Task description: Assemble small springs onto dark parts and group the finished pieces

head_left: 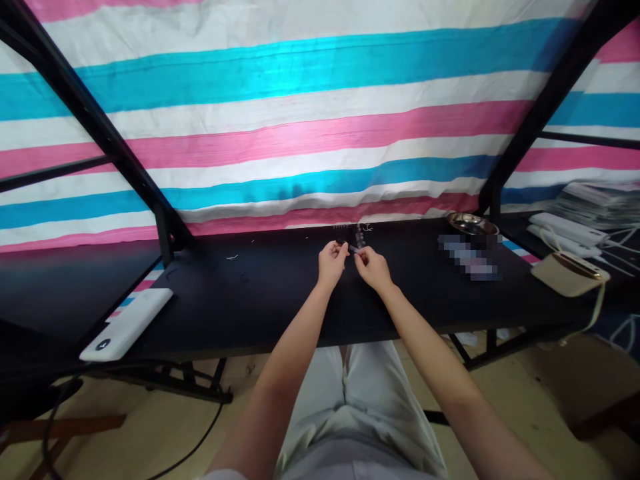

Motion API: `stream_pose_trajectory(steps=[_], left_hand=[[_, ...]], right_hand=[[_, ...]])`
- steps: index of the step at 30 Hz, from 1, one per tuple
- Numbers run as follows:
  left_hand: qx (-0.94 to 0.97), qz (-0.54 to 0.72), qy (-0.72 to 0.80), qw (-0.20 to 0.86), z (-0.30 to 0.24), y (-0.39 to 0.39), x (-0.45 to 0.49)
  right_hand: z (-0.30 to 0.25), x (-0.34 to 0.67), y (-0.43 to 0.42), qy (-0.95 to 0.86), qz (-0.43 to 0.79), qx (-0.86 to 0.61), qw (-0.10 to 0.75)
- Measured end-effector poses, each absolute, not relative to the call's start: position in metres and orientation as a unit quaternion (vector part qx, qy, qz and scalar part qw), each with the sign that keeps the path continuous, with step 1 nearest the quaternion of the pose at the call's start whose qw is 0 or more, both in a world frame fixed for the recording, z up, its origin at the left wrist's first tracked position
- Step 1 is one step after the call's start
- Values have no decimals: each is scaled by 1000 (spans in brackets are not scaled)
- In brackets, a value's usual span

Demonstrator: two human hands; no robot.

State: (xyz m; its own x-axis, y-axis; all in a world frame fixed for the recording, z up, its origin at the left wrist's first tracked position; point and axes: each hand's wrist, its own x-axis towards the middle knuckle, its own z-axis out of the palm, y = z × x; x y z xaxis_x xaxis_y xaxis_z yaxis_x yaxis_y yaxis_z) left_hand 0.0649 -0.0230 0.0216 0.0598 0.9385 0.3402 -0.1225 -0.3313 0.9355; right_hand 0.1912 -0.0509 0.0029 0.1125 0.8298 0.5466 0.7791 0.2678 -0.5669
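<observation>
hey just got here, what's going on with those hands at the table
A person has the left hand and right hand close together over the black table, fingertips pinching a small piece too tiny to identify. A shiny metal bowl sits toward the right, and a long white device lies at the left end.

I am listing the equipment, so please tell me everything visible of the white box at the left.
The white box is long and slim, with rounded corners and a smooth surface that looks like plastic. A dark round mark with a pale detail sits at its near end. It lies flat at the left end of the black table, slanting from near left to far right. Neither the left hand nor the right hand touches it.
</observation>
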Motion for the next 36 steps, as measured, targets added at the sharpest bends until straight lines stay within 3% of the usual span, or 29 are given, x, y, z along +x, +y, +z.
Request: stream_pose_trajectory(steps=[27, 36], left_hand=[[600, 546, 341, 476, 15, -23, 66], [517, 579, 348, 526, 19, -21, 66]], right_hand=[[-2, 195, -48, -683, 25, -577, 448], [5, 186, -52, -639, 177, -520, 539]])
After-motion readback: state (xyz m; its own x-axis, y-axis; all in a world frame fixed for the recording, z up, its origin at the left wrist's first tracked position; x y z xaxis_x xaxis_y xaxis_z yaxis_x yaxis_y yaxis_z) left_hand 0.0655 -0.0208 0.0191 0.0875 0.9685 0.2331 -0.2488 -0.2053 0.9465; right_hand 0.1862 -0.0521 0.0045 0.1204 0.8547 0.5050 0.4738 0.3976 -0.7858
